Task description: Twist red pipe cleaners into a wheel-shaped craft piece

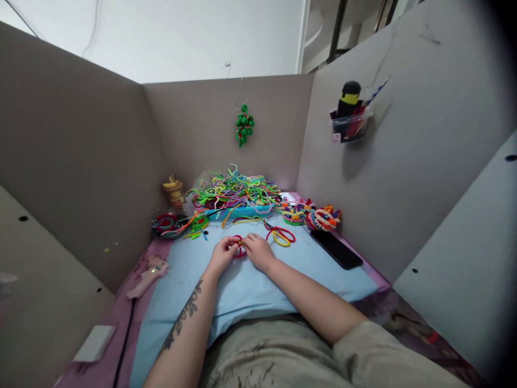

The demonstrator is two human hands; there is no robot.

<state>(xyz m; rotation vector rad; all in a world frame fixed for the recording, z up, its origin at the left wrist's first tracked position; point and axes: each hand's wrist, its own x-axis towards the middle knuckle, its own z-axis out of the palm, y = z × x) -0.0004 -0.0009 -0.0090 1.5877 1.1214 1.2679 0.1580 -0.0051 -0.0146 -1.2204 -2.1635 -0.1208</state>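
My left hand [223, 252] and my right hand [259, 252] meet over the blue cloth, fingertips pinched together. Between them is a ring of red cord [239, 253], with a small yellow-green bit at the top where the fingers come together. Both hands grip this cord; the exact hold of each fingertip is hidden. Just right of my right hand lie red and yellow loops [281, 237] that look like scissor handles, a dark tip pointing away. Beyond the hands, a blue tray [242, 212] carries a heap of multicoloured cords [238, 188].
Finished-looking braided cord pieces [321, 218] and a black phone [337, 249] lie right. At left are a dark bowl of cords [169, 226], a pink corded tool [148, 278] with a green light, and a white box [95, 343]. Grey panels [226, 118] enclose three sides.
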